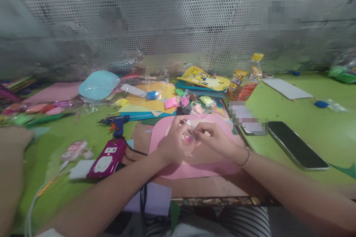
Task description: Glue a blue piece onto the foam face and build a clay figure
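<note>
My left hand [176, 140] and my right hand [214, 137] meet over a pink sheet [219, 170] with rounded corners. Both have their fingers pinched together around a small whitish thing [188, 123]; its kind is hidden by the fingers. Beneath the hands, a peach-coloured shape [200, 157] lies on the pink sheet, with a bit of bright pink and purple showing near the fingertips. The sheet rests on a brown board [205, 189] at the table's front edge.
Left of the board are a blue glue gun [119, 125] and a magenta power box [107, 159] with cords. Behind lie several clay packets [170, 103], coloured sheets and a light-blue rounded sheet [98, 84]. A bottle [246, 79] and a phone [297, 144] are on the right.
</note>
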Demonstrator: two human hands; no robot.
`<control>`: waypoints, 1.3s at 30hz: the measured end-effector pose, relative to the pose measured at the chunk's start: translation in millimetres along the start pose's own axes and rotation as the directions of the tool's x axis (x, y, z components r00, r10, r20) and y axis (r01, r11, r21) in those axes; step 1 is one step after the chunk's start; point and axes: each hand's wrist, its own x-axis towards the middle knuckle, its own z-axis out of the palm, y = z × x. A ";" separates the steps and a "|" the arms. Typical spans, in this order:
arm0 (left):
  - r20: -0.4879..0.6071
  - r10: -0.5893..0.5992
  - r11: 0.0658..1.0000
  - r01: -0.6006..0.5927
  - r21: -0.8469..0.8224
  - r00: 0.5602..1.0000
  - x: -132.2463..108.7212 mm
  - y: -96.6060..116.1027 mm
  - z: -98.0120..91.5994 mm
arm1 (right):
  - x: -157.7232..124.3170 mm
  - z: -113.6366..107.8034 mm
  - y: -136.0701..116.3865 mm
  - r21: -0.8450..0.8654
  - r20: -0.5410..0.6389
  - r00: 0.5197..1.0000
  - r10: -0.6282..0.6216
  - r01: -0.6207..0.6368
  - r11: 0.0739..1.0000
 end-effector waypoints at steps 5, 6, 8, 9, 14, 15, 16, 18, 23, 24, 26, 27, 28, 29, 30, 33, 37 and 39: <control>-0.024 -0.009 1.000 0.010 0.021 1.000 -0.2 -1.8 2.1 | 0.1 -0.4 1.4 0.028 0.008 1.000 -0.025 0.025 0.999; -0.028 -0.027 0.999 0.027 0.021 0.999 0.1 -2.4 2.4 | 0.5 -1.2 3.2 0.036 0.020 0.999 -0.043 0.042 0.998; -0.025 -0.059 0.998 0.059 0.009 0.998 1.1 -3.2 2.5 | 1.6 -3.1 8.3 0.078 0.057 0.995 -0.077 0.073 0.994; -0.017 -0.065 0.998 0.065 -0.003 0.998 1.8 -3.6 2.2 | 2.3 -3.9 11.4 0.110 0.076 0.993 -0.085 0.076 0.991; 0.036 -0.076 0.994 0.078 -0.077 0.997 4.1 -5.9 1.3 | 5.2 -5.1 21.5 0.185 0.119 0.991 -0.057 0.034 0.982; 0.035 -0.077 0.994 0.079 -0.078 0.996 3.9 -6.4 1.5 | 5.4 -4.9 21.3 0.169 0.118 0.991 -0.056 0.035 0.985; 0.034 -0.079 0.994 0.081 -0.074 0.996 3.6 -6.8 2.0 | 5.5 -4.5 20.4 0.145 0.116 0.992 -0.056 0.039 0.989; 0.030 -0.099 0.993 0.100 -0.054 0.995 2.4 -7.2 3.1 | 5.5 -3.0 18.1 0.076 0.113 0.992 -0.064 0.056 0.996; 0.050 -0.159 0.987 0.158 0.031 0.986 -0.5 -6.7 4.9 | 5.1 3.4 17.5 -0.122 0.092 0.988 -0.123 0.134 0.983; 0.060 -0.139 0.990 0.136 0.047 0.988 -0.8 -6.3 4.6 | 4.6 4.4 17.6 -0.150 0.077 0.989 -0.128 0.138 0.979; 0.070 -0.085 0.993 0.079 0.083 0.994 -0.9 -4.5 3.5 | 3.1 6.0 16.3 -0.198 0.052 0.990 -0.133 0.141 0.970; 0.069 -0.061 0.993 0.054 0.105 0.996 -0.9 -3.2 2.6 | 2.0 6.5 14.8 -0.219 0.048 0.989 -0.137 0.144 0.965; 0.064 -0.045 0.991 0.036 0.125 0.997 -0.9 -1.5 1.6 | 0.8 7.0 12.8 -0.233 0.048 0.989 -0.143 0.150 0.961; 0.053 -0.033 0.990 0.025 0.140 0.998 -0.9 0.3 0.5 | -0.5 7.4 10.5 -0.237 0.051 0.988 -0.149 0.157 0.959; 0.044 -0.024 0.989 0.017 0.146 0.999 -1.0 2.2 -0.6 | -1.7 7.9 8.1 -0.229 0.049 0.986 -0.156 0.163 0.960; 0.006 0.002 0.992 -0.003 0.124 1.000 -1.2 6.9 -2.5 | -3.3 9.4 2.1 -0.151 0.017 0.986 -0.163 0.164 0.975; -0.092 -0.001 0.998 0.008 0.066 0.996 -0.9 8.1 -0.4 | -0.3 9.4 -1.6 -0.057 -0.024 0.986 -0.166 0.164 0.985; -0.127 -0.015 0.998 0.023 0.061 0.992 -0.3 7.9 1.4 | 2.2 8.6 -3.0 -0.040 -0.034 0.986 -0.161 0.159 0.986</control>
